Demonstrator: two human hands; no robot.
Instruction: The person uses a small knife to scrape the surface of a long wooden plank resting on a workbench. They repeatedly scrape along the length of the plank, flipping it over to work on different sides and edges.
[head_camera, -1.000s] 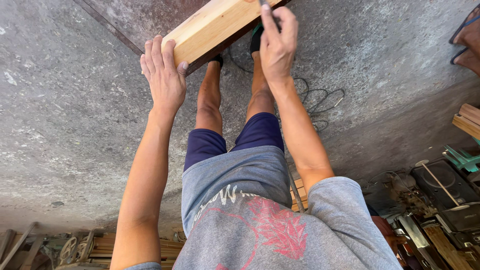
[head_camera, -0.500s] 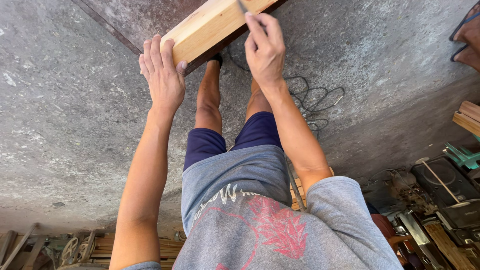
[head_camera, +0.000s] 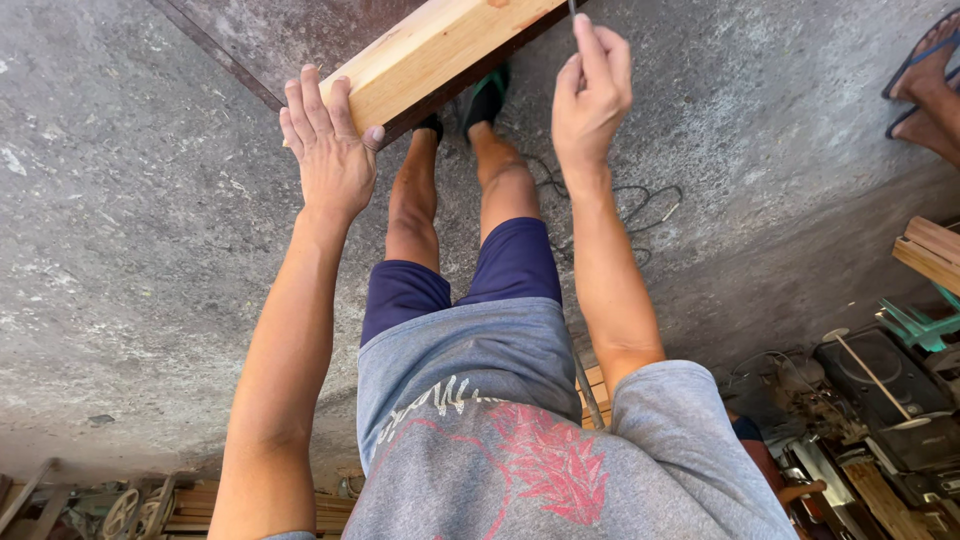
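Note:
A light wooden plank (head_camera: 450, 40) with a dark underside runs from the top middle toward the upper right, above my legs. My left hand (head_camera: 330, 150) lies over its near end, fingers flat on top and the thumb against its side. My right hand (head_camera: 592, 95) is at the plank's near edge further right, fingers pinched on a thin dark tool (head_camera: 572, 8) that runs out of the top of the view. I cannot tell what kind of tool it is. My feet in dark sandals (head_camera: 488, 100) stand just under the plank.
Rough grey concrete floor (head_camera: 150, 250) all round. A black cable (head_camera: 640, 205) loops on it right of my legs. Another person's sandalled foot (head_camera: 925, 80) is at the top right. Wooden slats (head_camera: 930, 250), a green frame (head_camera: 920, 325) and cluttered tools (head_camera: 870, 400) fill the right side.
My right hand slid a little left along the plank's edge, then back to the right with the thin tool. My left hand has stayed on the plank's end.

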